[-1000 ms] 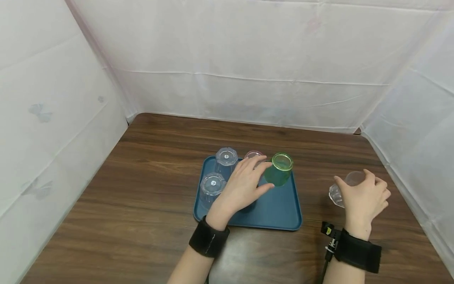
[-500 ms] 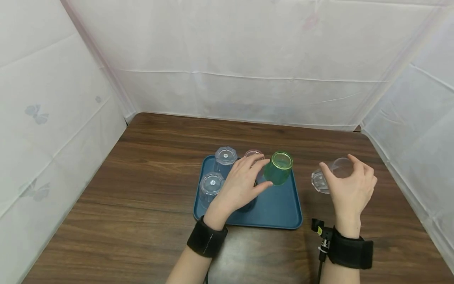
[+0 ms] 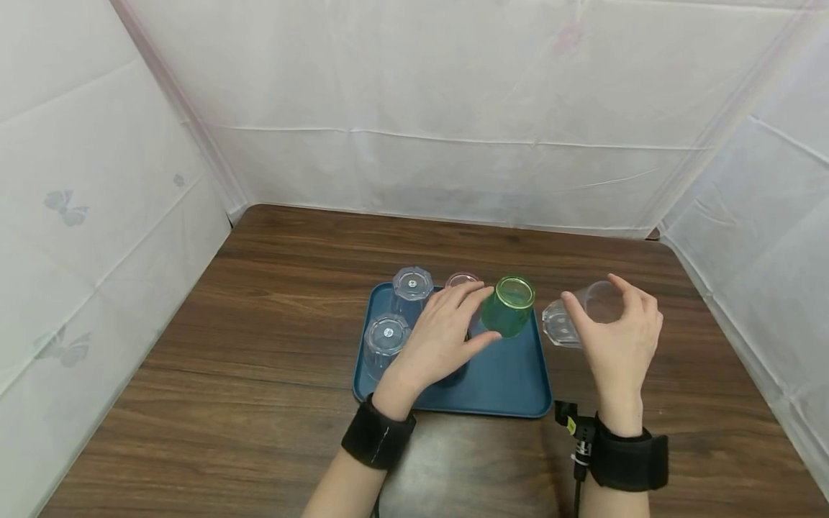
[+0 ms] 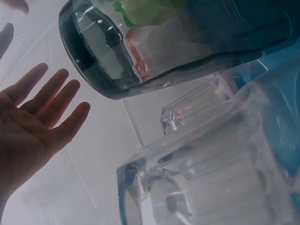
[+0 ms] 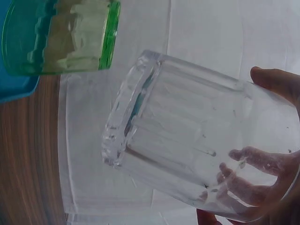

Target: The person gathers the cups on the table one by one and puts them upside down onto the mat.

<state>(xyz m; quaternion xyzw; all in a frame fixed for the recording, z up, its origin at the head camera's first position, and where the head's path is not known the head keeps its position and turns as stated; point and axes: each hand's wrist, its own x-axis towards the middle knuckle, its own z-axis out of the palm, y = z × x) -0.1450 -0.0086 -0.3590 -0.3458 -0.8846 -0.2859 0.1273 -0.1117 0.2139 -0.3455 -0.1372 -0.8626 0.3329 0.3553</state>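
My right hand (image 3: 618, 345) holds a clear tumbler (image 5: 187, 126) around its rim end. The tumbler is tilted, with its thick faceted base toward the tray (image 3: 501, 385) and just off its right edge. My left hand (image 3: 435, 344) reaches over the blue tray, fingers spread and gripping nothing. A dark tinted tumbler (image 4: 108, 51) stands by that hand, mostly hidden beneath it in the head view. At the tray's back right a green tumbler (image 3: 506, 316) stands upside down. A pinkish tumbler (image 3: 462, 278) shows partly behind my left fingers.
Two more clear tumblers, a front one (image 3: 386, 342) and a back one (image 3: 412, 286), stand upside down along the tray's left side. The tray lies on a brown wooden table (image 3: 259, 324). White sheeting (image 3: 453, 180) encloses its back and sides.
My right hand has carried the clear tumbler up and to the left, from the right part of the table to beside the tray. The left hand has stayed nearly still.
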